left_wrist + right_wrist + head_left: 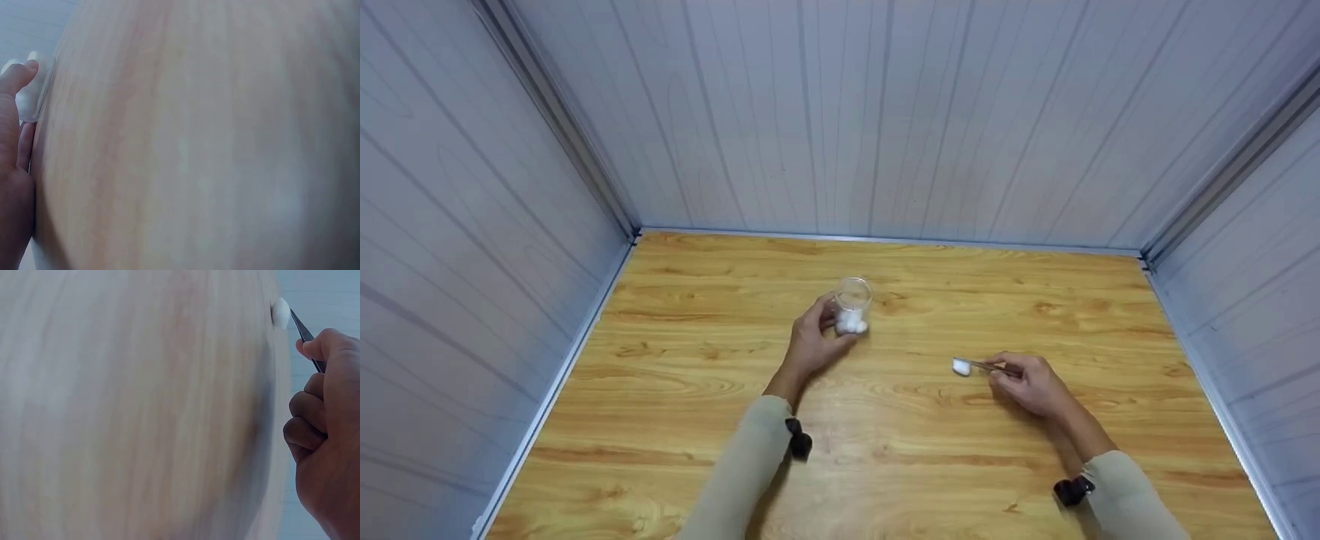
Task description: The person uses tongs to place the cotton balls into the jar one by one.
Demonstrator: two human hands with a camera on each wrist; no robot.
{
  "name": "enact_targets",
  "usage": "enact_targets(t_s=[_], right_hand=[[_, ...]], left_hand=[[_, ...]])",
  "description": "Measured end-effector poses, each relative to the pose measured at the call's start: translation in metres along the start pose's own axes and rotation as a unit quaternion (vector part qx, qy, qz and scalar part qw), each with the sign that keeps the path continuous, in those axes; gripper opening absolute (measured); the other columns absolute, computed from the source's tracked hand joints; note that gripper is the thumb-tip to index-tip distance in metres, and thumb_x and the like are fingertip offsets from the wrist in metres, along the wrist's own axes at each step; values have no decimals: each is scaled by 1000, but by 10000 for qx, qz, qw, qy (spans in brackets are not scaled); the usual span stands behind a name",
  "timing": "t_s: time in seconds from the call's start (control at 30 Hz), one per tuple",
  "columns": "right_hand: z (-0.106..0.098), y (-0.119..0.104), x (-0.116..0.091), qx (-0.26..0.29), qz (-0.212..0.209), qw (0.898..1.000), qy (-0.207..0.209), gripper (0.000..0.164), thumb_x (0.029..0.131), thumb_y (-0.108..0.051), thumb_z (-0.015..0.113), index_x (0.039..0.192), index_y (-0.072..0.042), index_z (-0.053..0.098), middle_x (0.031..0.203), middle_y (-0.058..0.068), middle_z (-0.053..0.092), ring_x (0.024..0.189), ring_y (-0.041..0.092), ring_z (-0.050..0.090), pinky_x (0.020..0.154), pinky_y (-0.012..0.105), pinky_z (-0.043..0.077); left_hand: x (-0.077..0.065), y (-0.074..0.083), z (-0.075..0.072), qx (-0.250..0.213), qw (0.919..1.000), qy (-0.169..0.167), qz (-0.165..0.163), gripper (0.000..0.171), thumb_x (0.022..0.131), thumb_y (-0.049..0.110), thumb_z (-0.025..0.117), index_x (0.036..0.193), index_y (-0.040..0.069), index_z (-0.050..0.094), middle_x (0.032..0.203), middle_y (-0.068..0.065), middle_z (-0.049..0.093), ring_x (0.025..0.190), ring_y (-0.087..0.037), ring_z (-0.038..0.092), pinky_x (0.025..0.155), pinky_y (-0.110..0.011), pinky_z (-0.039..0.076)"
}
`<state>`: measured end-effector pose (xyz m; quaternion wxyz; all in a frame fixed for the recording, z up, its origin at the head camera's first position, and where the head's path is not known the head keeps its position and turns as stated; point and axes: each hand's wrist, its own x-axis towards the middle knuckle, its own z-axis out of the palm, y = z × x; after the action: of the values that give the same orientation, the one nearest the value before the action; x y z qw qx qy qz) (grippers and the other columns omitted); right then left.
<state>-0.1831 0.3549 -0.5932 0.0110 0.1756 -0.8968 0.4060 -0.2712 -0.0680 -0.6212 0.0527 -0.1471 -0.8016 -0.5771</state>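
A clear glass jar (854, 294) stands on the wooden table with several white cotton balls (851, 322) in its bottom. My left hand (815, 341) holds the jar from its left side, thumb in front. In the left wrist view, the thumb (19, 77) lies across the glass. My right hand (1033, 382) pinches a pair of metal tweezers (988, 367), also seen as dark tweezers (304, 332) in the right wrist view. A white cotton ball (961, 367) is at the tweezer tips, close to the tabletop. Whether it touches the wood I cannot tell.
The wood-grain table (885, 450) is bounded by pale panels: a back wall (840, 112), a left wall (472, 262) and a right wall (1252, 300). A dark wrist device (799, 441) sits on the left sleeve, and another dark device (1073, 491) on the right.
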Motion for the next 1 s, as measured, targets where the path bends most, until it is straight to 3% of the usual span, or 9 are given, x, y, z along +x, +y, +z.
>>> enact_targets(t_s=[0.13, 0.4, 0.87, 1.0], right_hand=[[-1, -1, 2, 20, -81, 10000, 39, 16, 102, 1, 75, 117, 0, 82, 81, 9, 75, 61, -5, 47, 54, 18, 42], [-3, 5, -2, -89, 39, 9999, -103, 19, 102, 1, 77, 119, -4, 84, 112, 20, 85, 84, -4, 60, 73, 17, 53], [-4, 0, -3, -143, 63, 9998, -109, 16, 103, -3, 76, 117, -3, 84, 107, 19, 86, 78, -2, 56, 68, 17, 49], [-5, 0, -1, -43, -30, 10000, -30, 15, 102, -1, 76, 115, -2, 84, 94, 14, 83, 71, -3, 52, 62, 17, 45]], left_hand=[[1, -1, 0, 16, 10000, -24, -22, 80, 88, 8, 94, 159, 6, 57, 142, -24, 71, 134, -40, 74, 118, -46, 65], [1, -1, 1, 41, 9999, -35, -104, 81, 87, 8, 93, 160, 9, 57, 144, -23, 71, 134, -39, 74, 118, -44, 65], [-1, 2, 0, 35, 9997, -25, -255, 80, 88, 9, 93, 159, 10, 57, 143, -20, 70, 135, -39, 73, 119, -44, 64], [-1, 2, 0, 21, 9996, -50, -281, 81, 88, 11, 93, 160, 12, 57, 145, -19, 71, 136, -37, 73, 120, -43, 64]])
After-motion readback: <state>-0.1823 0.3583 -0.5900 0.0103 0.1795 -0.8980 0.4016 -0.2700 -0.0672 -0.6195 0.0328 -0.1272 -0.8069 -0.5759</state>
